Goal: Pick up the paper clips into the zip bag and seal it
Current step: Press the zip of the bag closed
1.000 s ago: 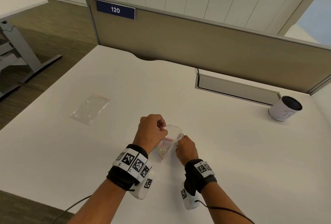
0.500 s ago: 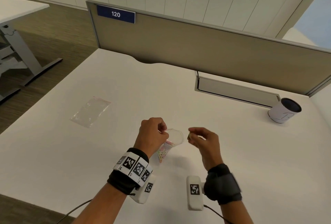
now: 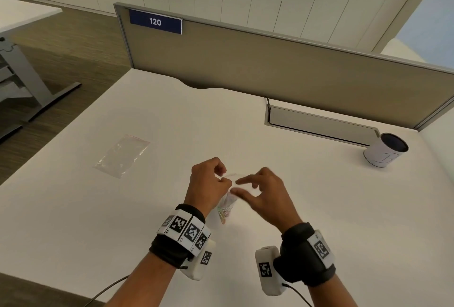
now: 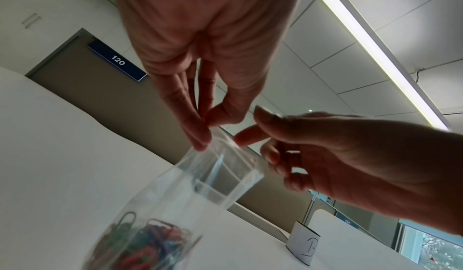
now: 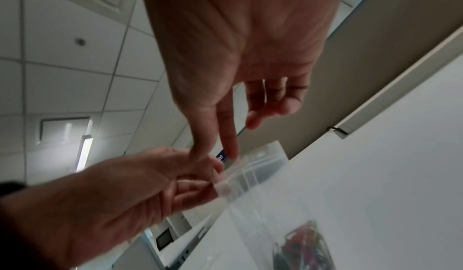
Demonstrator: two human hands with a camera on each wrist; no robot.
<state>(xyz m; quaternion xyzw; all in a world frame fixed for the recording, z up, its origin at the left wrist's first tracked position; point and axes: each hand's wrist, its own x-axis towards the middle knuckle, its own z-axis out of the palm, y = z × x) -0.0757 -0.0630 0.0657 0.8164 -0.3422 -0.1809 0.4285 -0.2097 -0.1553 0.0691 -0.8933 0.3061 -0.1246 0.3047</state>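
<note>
Clips (image 4: 140, 240) bagged; zip bag (image 4: 200, 185) unsealed, left hand (image 3: 208, 181) pinching its mouth, right hand (image 3: 262, 193) at 3 o'clock, grip wide, sealing left.

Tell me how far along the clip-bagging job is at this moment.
Done: coloured paper clips sit at the bottom of the zip bag, and none show loose on the desk. In hand: the left hand pinches the bag's top corner while the right hand reaches in, fingers apart. Left: the mouth still gapes, so sealing remains. A second, empty bag lies aside.
</note>
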